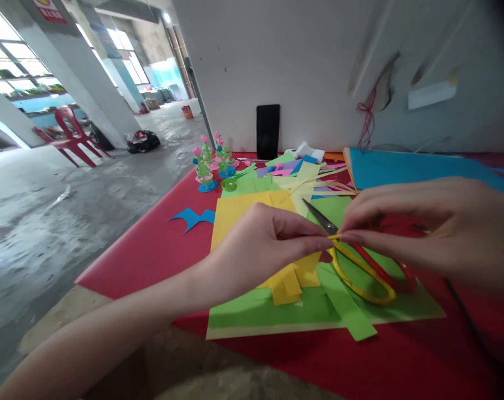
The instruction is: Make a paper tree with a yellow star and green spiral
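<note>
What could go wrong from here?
The small yellow strip, apparently paper, pinched by the left hand and right hand could slip or crease. The dark-bladed metal scissors with yellow and red handles may nick the nearby fingers. Small yellow paper rectangles nearby might get brushed aside.

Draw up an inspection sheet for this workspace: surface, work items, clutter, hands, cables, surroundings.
Surface: red covering, scattered with paper.
Work items: small yellow piece between the fingertips; scissors at the hands, whether resting or held unclear; yellow sheets over a green sheet.
Clutter: blue cutout left of the sheets; paper strips and scraps behind them; black slab upright against the white panel.
Hands: left hand and right hand both pinch the yellow piece.
Cables: red cord hangs against the panel.
Surroundings: red chair and black bag on the floor, left.
</note>
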`<state>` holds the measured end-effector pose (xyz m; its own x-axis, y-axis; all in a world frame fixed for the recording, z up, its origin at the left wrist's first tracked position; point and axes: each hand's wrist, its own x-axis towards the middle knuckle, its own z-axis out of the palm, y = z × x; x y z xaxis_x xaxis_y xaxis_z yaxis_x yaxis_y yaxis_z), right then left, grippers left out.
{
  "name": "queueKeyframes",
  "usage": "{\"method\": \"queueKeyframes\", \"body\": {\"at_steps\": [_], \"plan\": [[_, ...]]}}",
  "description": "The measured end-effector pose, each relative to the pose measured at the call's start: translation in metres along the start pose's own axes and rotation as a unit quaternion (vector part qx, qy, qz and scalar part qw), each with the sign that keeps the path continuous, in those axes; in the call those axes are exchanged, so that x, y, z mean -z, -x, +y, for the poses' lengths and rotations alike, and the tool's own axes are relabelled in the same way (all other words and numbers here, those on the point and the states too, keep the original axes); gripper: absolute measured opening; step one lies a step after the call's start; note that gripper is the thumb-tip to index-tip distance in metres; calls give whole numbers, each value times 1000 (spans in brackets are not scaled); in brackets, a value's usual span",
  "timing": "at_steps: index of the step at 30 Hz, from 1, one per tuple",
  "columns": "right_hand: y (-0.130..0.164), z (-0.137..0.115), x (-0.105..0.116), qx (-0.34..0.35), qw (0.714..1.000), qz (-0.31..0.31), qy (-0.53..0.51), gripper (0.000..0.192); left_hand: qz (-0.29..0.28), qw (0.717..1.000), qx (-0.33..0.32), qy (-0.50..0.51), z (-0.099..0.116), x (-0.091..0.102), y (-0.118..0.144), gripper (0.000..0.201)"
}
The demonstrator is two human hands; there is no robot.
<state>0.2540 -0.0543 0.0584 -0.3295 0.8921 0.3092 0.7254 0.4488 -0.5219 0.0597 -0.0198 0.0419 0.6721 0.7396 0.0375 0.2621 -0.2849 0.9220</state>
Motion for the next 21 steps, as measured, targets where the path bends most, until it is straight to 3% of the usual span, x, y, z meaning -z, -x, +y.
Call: {"method": "queueKeyframes", "body": {"at_steps": [7,14,17,21], "plan": [[1,-2,1,22,999,15,25,12,-45,996,63,53,0,4,-3,24],[1,1,0,116,990,42,72,9,-80,988,108,75,1,6,-5,21],[2,5,2,96,992,35,78,9,-72,988,99,89,0,5,-5,18],[1,11,5,37,998,13,49,23,-46,989,80,115,-2,3,-2,15]]}}
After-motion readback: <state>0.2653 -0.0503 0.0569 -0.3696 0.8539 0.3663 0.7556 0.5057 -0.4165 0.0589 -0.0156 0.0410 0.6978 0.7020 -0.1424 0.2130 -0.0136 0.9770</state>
